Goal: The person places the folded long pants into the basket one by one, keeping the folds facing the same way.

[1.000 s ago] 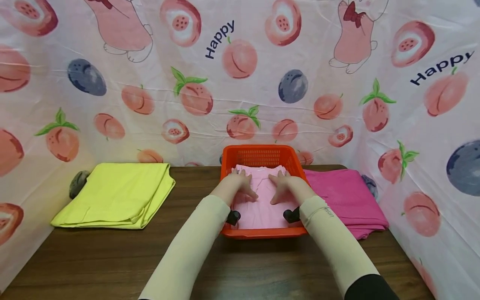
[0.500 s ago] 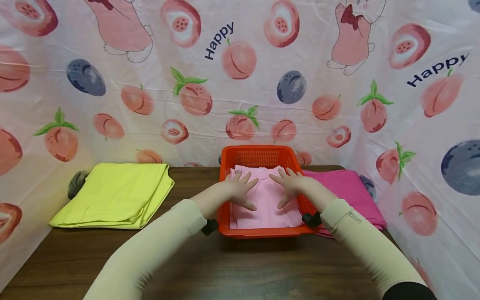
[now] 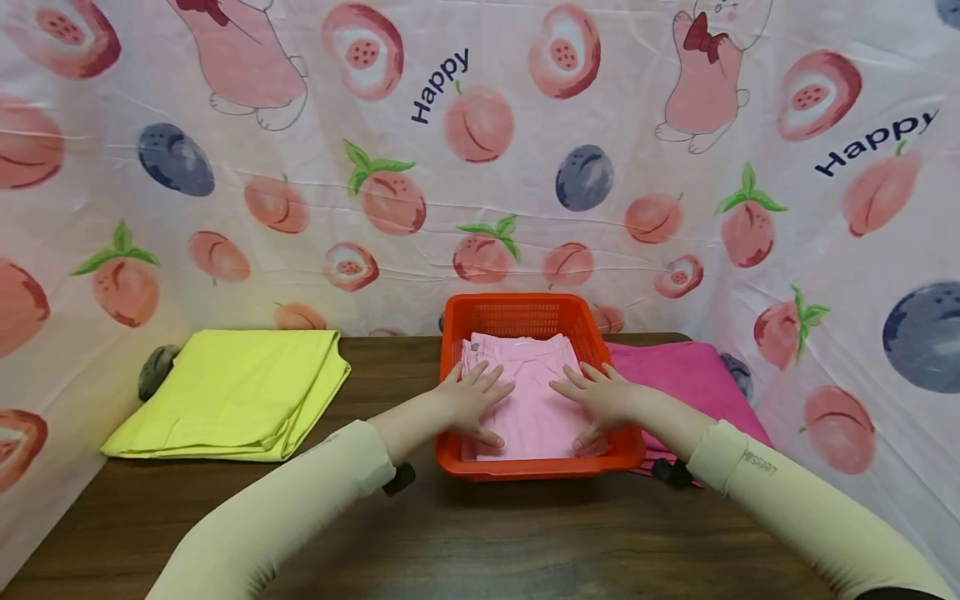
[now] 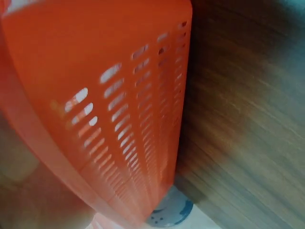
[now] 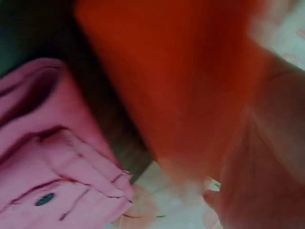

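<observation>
A folded light pink garment (image 3: 528, 400), which looks like trousers with a waistband at the far end, lies flat in an orange plastic basket (image 3: 540, 468). Over the basket's left rim reaches my left hand (image 3: 472, 402), its fingers spread on or just above the cloth. My right hand (image 3: 603, 402) comes in across the right rim with fingers spread over the garment's right side. Contact with the cloth cannot be told for sure. The left wrist view has the basket's slotted wall (image 4: 128, 95) close up; a blurred basket side (image 5: 167, 86) fills the right wrist view's middle.
On the left of the dark wooden table (image 3: 420, 542) lies a folded yellow garment (image 3: 232, 392). A folded magenta garment (image 3: 682, 387) sits right of the basket, close beside it. A fruit-printed curtain (image 3: 480, 192) closes off the back and sides.
Both hands have shifted outward, the left one leftward and the right one rightward, with wrists now outside the basket rims. The pink garment has stayed in the basket.
</observation>
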Available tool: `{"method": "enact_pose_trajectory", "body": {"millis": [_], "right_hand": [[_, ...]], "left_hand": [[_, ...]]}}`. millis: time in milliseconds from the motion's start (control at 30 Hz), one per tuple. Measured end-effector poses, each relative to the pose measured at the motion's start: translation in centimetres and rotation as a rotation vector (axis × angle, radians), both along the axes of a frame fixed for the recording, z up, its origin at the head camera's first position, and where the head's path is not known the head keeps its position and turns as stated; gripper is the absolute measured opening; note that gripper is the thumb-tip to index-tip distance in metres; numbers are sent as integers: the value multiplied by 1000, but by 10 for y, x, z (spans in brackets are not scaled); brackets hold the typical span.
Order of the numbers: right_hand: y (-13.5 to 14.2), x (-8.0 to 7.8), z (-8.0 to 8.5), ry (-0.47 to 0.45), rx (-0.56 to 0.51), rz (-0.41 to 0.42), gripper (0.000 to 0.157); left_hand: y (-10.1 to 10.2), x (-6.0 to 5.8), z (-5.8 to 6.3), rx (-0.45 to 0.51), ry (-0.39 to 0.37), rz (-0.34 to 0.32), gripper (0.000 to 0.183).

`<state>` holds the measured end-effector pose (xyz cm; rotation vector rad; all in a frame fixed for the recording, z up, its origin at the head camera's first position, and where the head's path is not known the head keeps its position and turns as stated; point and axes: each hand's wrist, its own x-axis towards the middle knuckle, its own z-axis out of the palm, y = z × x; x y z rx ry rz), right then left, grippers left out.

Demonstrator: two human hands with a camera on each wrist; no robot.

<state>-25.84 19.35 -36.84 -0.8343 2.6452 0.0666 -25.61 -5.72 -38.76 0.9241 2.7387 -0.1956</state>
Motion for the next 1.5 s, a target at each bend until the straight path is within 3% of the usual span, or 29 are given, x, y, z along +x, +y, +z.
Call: {"method": "enact_pose_trajectory", "body": {"millis": [233,433,567,733,900,1000,1200,1500], "right_hand": [[3,11,-18,180,98,130,89],[0,13,-28,304,200,177,81],[-2,16,-31,353,298,164,78],[-8,19,-37,371,351,135,73],[-13,22,-41,336,362,89,67],[-13,19,-46,316,372,65,64],[-11,12,-58,312,358,57,61],[-19,19,-44,284,368,22,57]], "left_hand": [[8,7,-14,-114,84,-39,91],[12,12,-17,-259,129,11,87],[18,12,-19,-289,99,57,86],[25,2,-35,-290,24,124,89],[26,-11,-62,-260,13,152,92],[27,-14,-67,-228,1,170,93],[28,-9,-61,-172,-43,208,91],[30,1,-38,-159,-103,254,81]]}}
